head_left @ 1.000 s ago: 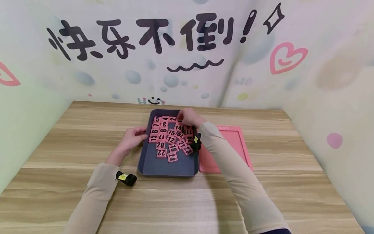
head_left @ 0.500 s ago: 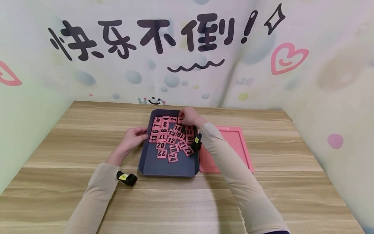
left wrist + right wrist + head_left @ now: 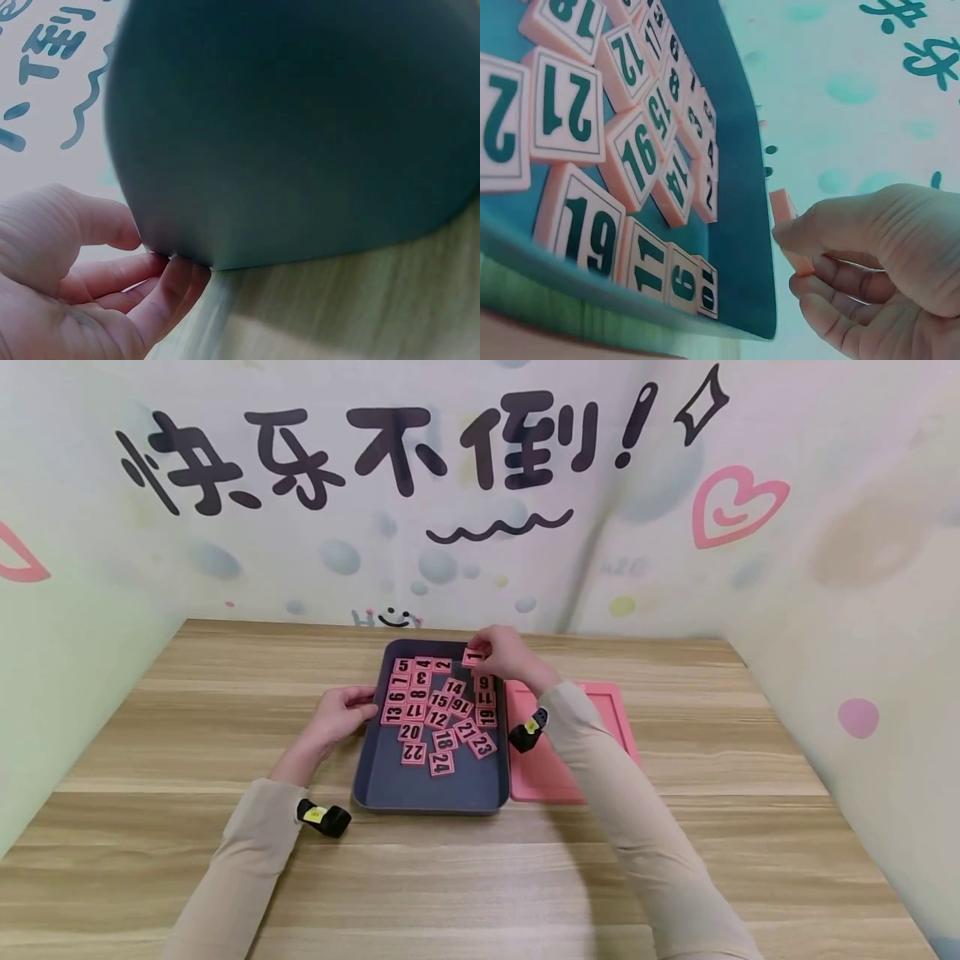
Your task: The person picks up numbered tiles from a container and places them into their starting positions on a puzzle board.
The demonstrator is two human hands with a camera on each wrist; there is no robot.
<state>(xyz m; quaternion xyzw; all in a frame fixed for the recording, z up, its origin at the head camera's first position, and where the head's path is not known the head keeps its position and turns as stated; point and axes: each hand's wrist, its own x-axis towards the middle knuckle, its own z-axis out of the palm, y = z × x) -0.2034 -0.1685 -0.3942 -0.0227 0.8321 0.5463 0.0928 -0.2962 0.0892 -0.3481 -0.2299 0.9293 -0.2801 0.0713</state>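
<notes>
A dark blue-grey tray (image 3: 427, 795) lies on the table, holding several pink square tiles with black numbers. My left hand (image 3: 339, 717) grips the tray's left side; in the left wrist view its thumb and fingers (image 3: 161, 289) meet at the tray's lower edge. My right hand (image 3: 510, 653) pinches the number 1 tile (image 3: 472, 657) over the tray's far right corner. The right wrist view shows that tile (image 3: 782, 208) edge-on between thumb and fingers, beyond the tray wall. Nearest to it in the tray are the number 2 tile (image 3: 443, 665) and the number 9 tile (image 3: 484, 682).
A shallow pink board with a raised rim (image 3: 626, 727) lies right beside the tray, partly under my right forearm. The wooden table (image 3: 225, 710) ends at a printed backdrop (image 3: 315, 560). A black camera (image 3: 324, 818) sits on my left wrist, another (image 3: 528, 731) on my right.
My right hand has lifted the number 1 tile from the top row and moved it right, toward the tray's corner. The left hand has stayed at the tray's side.
</notes>
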